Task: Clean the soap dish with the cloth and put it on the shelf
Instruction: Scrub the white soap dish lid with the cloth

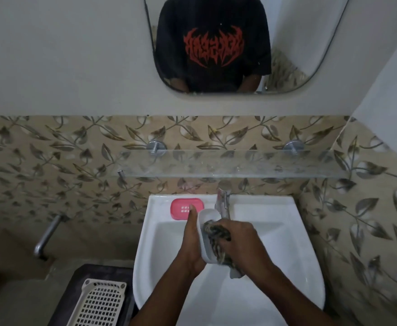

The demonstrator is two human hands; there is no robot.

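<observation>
Holding a white soap dish [205,217] over the sink [275,255], the left hand [192,241] grips it along one long side, thumb stretched up beside the rim. The right hand [242,243] clutches a dark patterned cloth [216,234], bunched and pressed inside the dish. Dish and cloth sit above the sink's bowl, just in front of its tap [223,203]. A pink tray [181,204] lies on the sink's back ledge. A glass shelf [240,164] runs along the tiled wall above the sink, with a mirror [287,43] higher up. A pale plastic basket [101,304] rests left of the sink.
</observation>
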